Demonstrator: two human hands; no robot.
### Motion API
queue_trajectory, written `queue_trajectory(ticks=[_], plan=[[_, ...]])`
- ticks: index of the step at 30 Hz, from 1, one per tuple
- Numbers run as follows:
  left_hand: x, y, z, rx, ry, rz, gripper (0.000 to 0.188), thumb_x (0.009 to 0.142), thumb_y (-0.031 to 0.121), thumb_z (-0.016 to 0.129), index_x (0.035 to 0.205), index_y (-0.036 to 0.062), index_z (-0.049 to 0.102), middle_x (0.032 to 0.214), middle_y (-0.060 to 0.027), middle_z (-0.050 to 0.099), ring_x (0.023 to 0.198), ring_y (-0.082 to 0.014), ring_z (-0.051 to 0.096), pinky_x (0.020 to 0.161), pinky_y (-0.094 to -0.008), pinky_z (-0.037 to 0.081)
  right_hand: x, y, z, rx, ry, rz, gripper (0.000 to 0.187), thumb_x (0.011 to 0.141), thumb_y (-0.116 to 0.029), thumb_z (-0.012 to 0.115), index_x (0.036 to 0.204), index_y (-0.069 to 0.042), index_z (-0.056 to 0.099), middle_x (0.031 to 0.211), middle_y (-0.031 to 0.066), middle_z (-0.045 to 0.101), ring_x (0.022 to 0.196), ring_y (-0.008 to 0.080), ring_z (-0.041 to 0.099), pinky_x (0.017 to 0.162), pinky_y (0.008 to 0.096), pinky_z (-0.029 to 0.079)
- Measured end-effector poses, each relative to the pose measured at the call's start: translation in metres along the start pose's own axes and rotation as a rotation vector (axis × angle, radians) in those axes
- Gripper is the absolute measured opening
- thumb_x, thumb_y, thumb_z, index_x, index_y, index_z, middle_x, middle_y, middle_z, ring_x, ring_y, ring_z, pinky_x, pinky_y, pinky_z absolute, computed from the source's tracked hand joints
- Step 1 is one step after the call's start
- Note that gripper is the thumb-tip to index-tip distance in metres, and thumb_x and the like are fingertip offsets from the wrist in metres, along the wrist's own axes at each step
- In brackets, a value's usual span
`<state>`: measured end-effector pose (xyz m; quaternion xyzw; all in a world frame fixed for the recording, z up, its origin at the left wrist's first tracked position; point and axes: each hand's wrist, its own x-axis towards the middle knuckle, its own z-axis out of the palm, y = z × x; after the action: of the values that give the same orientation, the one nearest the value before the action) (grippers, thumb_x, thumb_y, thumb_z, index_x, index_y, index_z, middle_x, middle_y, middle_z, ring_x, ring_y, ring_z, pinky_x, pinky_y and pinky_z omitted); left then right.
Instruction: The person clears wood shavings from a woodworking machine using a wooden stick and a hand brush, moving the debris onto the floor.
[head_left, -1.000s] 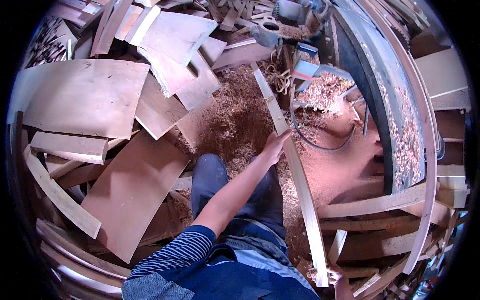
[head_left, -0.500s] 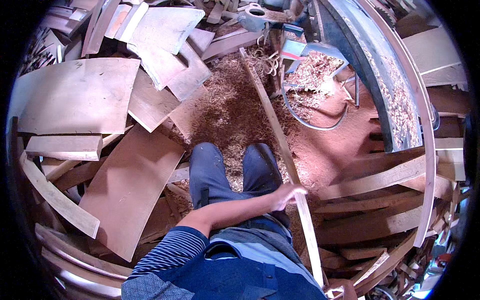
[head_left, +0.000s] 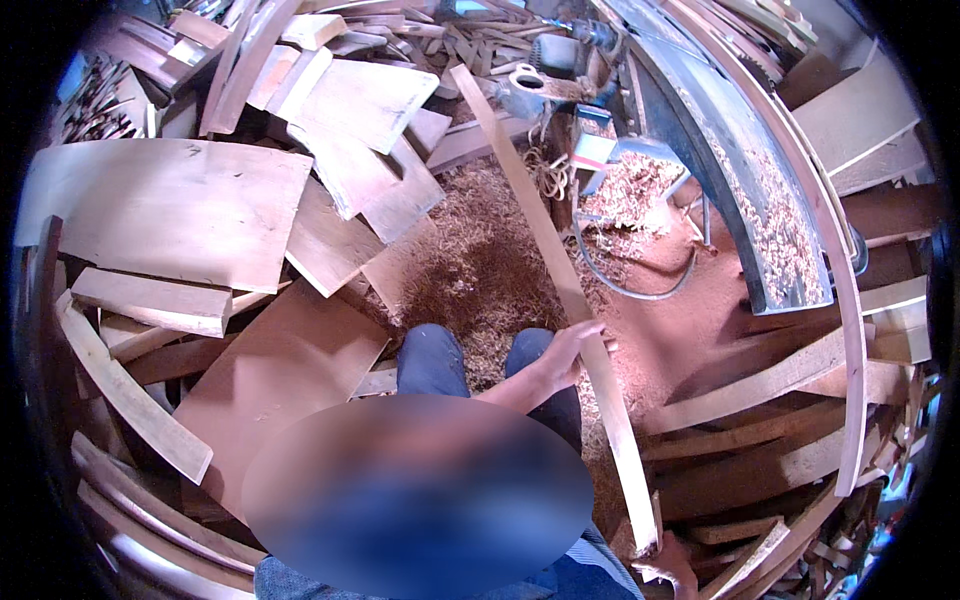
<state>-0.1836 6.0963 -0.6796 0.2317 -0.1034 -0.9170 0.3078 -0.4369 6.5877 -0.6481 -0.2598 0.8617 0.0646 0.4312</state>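
Observation:
A long, straight wooden strip (head_left: 548, 245) slants across in front of me, from the wood pile at the far side down to my lower right. My left hand (head_left: 570, 356) reaches over to the right, its fingers closed around the strip near my knee. Low at the right, my right hand (head_left: 674, 568) grips the strip's near end; part of that hand is dark and hard to make out. A blurred patch hides my torso and much of my left arm.
Wide boards (head_left: 175, 205) and a brown panel (head_left: 280, 370) lie at left. Shavings (head_left: 475, 225) cover the floor ahead. A blue-grey machine table (head_left: 735, 180) strewn with shavings stands at far right, near a curved hose (head_left: 640, 295). Stacked curved planks (head_left: 760, 380) fill the right.
The strip's far end has risen and swung a little left, showing its broader face. My left hand has moved slightly up along with it. The view has tilted a little farther out.

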Motion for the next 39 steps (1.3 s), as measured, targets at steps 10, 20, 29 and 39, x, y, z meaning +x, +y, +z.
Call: queue_trajectory(ticks=[10,20,29,39], plan=[[0.021,0.105,0.015,0.086,-0.151,0.246,0.046,0.101,0.052,0.053,0.107,0.0065,0.051,0.107,-0.0139,0.063,0.098,-0.0271,0.066,0.093,-0.046,0.055,0.062,-0.04,-0.009,0.197,0.014,-0.394,0.039,0.085,-0.026,0.078,0.113,-0.003,0.063,0.087,0.006,0.069,0.078,0.0125,0.065,0.066,0.0294,0.052],[-0.012,0.274,0.0,0.12,-0.063,0.67,0.04,0.1,0.04,0.057,0.119,0.0043,0.055,0.11,-0.0123,0.061,0.102,-0.0305,0.064,0.097,-0.0475,0.052,0.143,-0.186,0.01,0.661,-0.138,-0.472,0.029,0.092,-0.024,0.072,0.114,-0.006,0.064,0.084,0.0038,0.068,0.072,0.0083,0.062,0.061,0.0267,0.051],[-0.179,0.389,-0.055,0.713,0.653,1.054,0.068,0.093,0.032,0.068,0.146,0.0012,0.039,0.141,-0.0165,0.051,0.132,-0.0287,0.047,0.113,-0.0423,0.037,0.029,-0.609,0.008,0.693,-0.565,-1.184,0.035,0.105,-0.024,0.054,0.133,-0.003,0.059,0.108,0.0043,0.065,0.089,0.0138,0.062,0.075,0.0288,0.052],[-0.367,0.355,-0.252,1.457,1.663,0.996,0.05,0.084,0.026,0.069,0.125,-0.0014,0.061,0.115,-0.0235,0.069,0.104,-0.0344,0.069,0.089,-0.0433,0.053,0.104,-0.635,0.087,0.296,-0.432,-1.03,0.043,0.096,-0.029,0.068,0.13,-0.004,0.061,0.091,0.0026,0.068,0.074,0.0096,0.061,0.061,0.0298,0.051]])
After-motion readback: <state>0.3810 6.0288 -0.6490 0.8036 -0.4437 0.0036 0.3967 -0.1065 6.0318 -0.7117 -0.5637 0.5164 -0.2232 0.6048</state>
